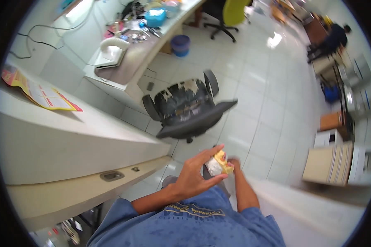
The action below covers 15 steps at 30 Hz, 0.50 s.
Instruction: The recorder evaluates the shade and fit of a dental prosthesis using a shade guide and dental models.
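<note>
My left hand (193, 171) grips a small dental cast (215, 166) in front of my body, thumb on the near side and fingers along the far side. The cast has a white plaster-like base and a yellow upper part with pink patches. Just to its right, my right hand (234, 161) hangs lower and is partly behind the cast. That hand is blurred, so its fingers do not show clearly, and whether it touches the cast cannot be made out.
Ahead stands a worn black office chair (185, 103) on the tiled floor (251, 107). A cluttered workbench (130, 68) runs along the left, with a blue bin (180, 45) beside it. A white partition (70, 136) is close on my left. Cabinets (327, 162) and a person (334, 41) are at right.
</note>
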### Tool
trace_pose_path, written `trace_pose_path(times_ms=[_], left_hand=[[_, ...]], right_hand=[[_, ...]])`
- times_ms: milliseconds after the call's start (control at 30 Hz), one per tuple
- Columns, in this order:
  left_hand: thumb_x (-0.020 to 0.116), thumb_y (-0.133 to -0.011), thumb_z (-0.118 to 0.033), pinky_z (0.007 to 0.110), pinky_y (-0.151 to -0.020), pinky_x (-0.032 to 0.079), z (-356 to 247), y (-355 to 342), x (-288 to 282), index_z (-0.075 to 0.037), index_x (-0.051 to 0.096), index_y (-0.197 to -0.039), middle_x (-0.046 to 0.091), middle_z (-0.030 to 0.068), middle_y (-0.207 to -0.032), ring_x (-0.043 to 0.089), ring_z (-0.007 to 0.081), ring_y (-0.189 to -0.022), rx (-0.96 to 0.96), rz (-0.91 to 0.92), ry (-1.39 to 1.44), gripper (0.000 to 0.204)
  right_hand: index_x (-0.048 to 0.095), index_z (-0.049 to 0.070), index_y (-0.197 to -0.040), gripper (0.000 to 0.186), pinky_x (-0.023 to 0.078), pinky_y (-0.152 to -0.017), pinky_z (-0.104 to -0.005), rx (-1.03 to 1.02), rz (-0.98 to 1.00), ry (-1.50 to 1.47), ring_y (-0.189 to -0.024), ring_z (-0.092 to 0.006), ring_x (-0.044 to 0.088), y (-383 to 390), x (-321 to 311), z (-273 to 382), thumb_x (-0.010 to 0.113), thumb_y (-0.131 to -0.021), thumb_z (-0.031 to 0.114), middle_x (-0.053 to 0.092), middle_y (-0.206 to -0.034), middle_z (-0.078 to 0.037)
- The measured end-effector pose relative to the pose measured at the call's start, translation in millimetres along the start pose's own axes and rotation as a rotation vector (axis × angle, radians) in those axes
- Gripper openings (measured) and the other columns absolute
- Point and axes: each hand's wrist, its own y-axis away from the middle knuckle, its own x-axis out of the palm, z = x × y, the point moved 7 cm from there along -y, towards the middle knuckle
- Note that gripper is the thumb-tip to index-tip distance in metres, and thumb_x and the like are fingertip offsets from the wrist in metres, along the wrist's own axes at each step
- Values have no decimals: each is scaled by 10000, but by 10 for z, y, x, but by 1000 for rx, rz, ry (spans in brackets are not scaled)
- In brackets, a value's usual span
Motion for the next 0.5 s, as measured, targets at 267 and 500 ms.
trace_pose_path(times_ms=[267,500], left_hand=[[811,-778,-122,303,-975,453,186,-1380,255,5,476,-1406,655,149,-1198,625,179,-1088,-173,-180,56,723],[781,-819,-161,327,-980,462,567,-2643,611,13,467,-1412,628,186,-1240,620,216,-1110,-116,-163,109,693]], right_hand=[[653,100,-1260,637,449,-1018,-399,-20,669,-398,-1196,-280,602,273,-428,474,649,-821,561,639,-1280,-170],[690,59,-1188,565,493,-914,-365,-39,736,-620,-1067,-213,648,274,-1796,-379,686,-831,497,711,-1146,-142]])
